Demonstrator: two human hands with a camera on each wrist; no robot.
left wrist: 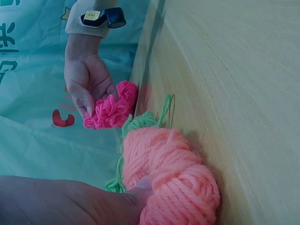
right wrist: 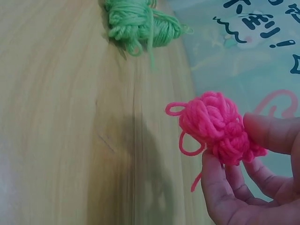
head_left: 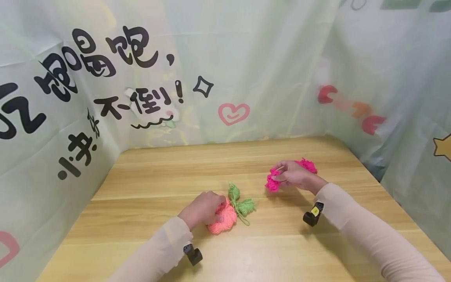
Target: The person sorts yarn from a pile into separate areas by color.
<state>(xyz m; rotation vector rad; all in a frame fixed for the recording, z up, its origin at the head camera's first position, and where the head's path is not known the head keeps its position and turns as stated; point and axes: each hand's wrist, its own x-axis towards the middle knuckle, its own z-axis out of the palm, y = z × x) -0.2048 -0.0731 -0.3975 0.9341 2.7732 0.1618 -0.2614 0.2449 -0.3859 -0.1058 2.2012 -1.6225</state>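
Your left hand (head_left: 202,207) is closed on the coral yarn (head_left: 228,220), which lies on the near middle of the table (head_left: 148,184). The left wrist view shows it as a thick bundle, gathered in at the middle.

Your right hand (head_left: 296,173), farther off and to the right, pinches the pink yarn (head_left: 272,182) by its fingertips, and the bundle looks raised off the table. Loops and a loose end hang from it on the side away from your palm. More pink yarn shows beyond that hand, to the far right; you cannot tell whether it is joined to the piece you hold.

Between your hands sits the green yarn (head_left: 245,206), two tufts with a loop toward the near side, just right of the coral yarn; whether they touch is unclear.

You wear pale sleeves (head_left: 356,219) with a small black camera (head_left: 311,215) at each wrist. A pale curtain (head_left: 282,78) bearing black writing (head_left: 132,47) and a pink heart (head_left: 234,114) surrounds the far, left and right sides.
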